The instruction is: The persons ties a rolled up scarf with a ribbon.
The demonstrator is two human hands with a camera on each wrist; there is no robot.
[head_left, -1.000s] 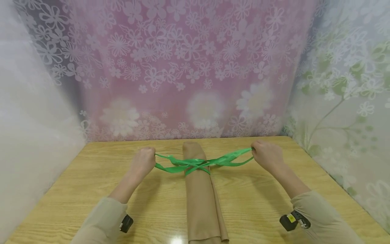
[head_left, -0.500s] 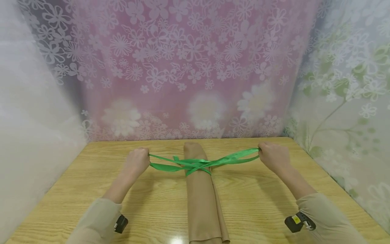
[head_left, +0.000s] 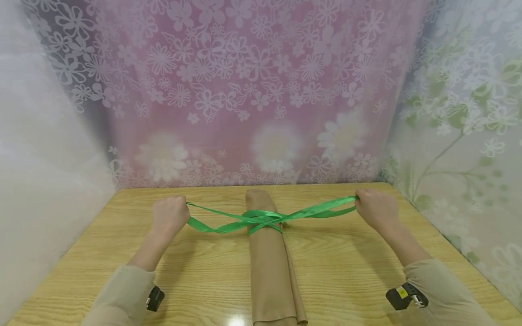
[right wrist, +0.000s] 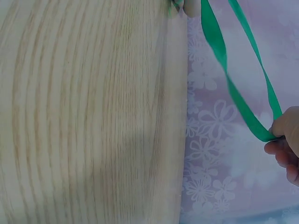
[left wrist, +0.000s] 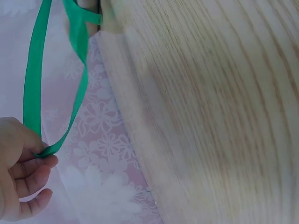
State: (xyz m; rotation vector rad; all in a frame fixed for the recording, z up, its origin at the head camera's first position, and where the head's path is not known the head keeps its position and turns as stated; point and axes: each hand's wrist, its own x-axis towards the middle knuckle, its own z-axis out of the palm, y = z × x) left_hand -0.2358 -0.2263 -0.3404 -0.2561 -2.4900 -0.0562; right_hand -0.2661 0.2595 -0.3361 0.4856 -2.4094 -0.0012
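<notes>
A long tan wrapped bundle (head_left: 270,271) lies lengthwise on the table, narrower toward the far end. Around its upper part runs a green ribbon (head_left: 265,222), crossed on top, with a loop drawn out to each side. My left hand (head_left: 170,215) pinches the end of the left loop; in the left wrist view that hand (left wrist: 23,172) has the ribbon between thumb and index finger. On the other side, my right hand (head_left: 377,208) holds the right loop stretched out. The right wrist view shows thumb and fingers (right wrist: 282,151) pinching its bend.
The wooden table (head_left: 334,280) reaches back to a pink floral curtain (head_left: 244,90). Pale hangings close in the left and right sides, the right hanging (head_left: 461,149) with green leaves. A small black device (head_left: 408,295) sits at each wrist.
Both hands have moved apart, the left one leftward and the right one rightward. The ribbon loops are pulled longer and straighter, and the crossing on the bundle looks tighter. The bundle stays in place.
</notes>
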